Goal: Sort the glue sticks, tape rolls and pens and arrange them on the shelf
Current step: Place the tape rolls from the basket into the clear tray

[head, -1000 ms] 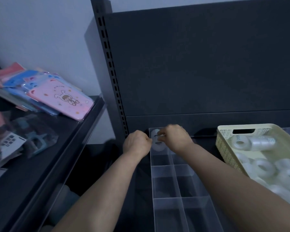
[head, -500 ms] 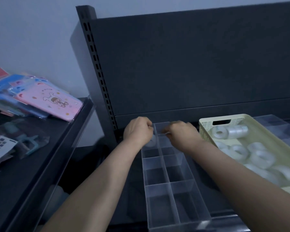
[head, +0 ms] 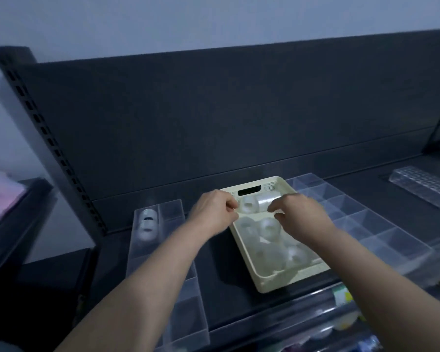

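Note:
A cream plastic basket (head: 272, 283) on the dark shelf holds several clear tape rolls (head: 269, 228); two more rolls (head: 255, 204) lie at its far end. My left hand (head: 214, 212) hovers at the basket's far left rim, fingers curled together with nothing seen in them. Over the rolls at the far end, my right hand (head: 300, 214) has its fingers spread and bent downward, holding nothing. To the left stands a clear divided organizer (head: 163, 252). Its back left compartment holds stacked tape rolls (head: 147, 223).
A second clear divided organizer (head: 366, 219) lies right of the basket, and a clear ridged tray (head: 427, 186) at the far right. The dark back panel (head: 214, 118) rises behind. Pink packets (head: 0, 196) lie on the neighbouring shelf at left. Packaged goods show below the shelf's front edge.
Both hands left the back of the left organizer and moved right to the basket. The view swung right. Tape rolls stay in the organizer's back left compartment.

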The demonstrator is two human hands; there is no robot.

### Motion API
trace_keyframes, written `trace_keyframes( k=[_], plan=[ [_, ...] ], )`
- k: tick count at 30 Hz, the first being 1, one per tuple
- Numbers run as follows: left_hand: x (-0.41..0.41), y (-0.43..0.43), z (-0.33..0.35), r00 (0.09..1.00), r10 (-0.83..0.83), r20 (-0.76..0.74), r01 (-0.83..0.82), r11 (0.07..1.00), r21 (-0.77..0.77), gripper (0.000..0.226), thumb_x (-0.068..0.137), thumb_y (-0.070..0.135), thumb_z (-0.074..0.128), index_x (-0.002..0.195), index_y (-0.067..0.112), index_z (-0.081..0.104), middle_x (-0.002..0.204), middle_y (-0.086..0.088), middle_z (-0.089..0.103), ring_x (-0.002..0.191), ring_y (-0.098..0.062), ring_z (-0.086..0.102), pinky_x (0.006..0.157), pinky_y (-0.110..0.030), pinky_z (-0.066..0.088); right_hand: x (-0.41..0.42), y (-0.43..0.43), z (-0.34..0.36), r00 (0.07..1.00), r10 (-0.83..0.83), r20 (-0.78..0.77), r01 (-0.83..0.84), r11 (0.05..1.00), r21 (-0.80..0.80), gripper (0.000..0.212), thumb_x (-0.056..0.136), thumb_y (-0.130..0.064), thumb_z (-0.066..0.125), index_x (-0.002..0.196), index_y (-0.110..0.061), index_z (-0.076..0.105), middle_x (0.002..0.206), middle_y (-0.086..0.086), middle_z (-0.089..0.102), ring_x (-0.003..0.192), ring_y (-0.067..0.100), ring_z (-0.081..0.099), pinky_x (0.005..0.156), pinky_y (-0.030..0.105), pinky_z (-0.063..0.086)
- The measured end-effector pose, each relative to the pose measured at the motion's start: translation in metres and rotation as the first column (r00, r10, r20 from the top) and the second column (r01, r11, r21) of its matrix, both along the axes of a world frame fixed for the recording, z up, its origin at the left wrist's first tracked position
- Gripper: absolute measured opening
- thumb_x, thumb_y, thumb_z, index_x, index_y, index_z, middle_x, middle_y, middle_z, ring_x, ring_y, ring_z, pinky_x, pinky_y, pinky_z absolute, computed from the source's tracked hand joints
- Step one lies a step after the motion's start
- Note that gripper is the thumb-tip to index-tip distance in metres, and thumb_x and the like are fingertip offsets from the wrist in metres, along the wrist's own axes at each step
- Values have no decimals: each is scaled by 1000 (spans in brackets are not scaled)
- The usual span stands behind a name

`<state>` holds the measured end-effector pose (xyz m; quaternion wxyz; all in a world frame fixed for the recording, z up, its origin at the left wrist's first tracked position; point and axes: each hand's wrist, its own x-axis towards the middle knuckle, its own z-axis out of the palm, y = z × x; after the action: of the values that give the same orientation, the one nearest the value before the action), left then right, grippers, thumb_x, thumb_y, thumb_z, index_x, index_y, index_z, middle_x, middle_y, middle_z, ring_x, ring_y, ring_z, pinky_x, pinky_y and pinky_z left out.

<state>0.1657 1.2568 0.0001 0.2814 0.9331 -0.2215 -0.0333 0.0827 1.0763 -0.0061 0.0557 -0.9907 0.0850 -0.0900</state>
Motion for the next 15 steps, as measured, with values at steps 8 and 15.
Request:
trace_keyframes(
  k=[8,15],
  plan=[
    [-23,-55,-7,999,-48,-1,48,999,25,21,84,14,66,101,25,72,103,7,71,99,-14,64,90,-34,52,-18,-42,-19,967,65,-245,-54,997,51,36,87,-21,64,119,-36,62,119,-11,62,110,15,57,84,29,46],
    [-34,-58,-5,970,-212,-118,228,964,137,19,75,22,79,92,28,74,93,16,68,89,0,62,85,-25,53,-10,-47,-32,981,110,-161,-105,994,37,42,88,-12,54,125,-32,49,114,-6,64,104,19,59,78,31,48]
  ],
)
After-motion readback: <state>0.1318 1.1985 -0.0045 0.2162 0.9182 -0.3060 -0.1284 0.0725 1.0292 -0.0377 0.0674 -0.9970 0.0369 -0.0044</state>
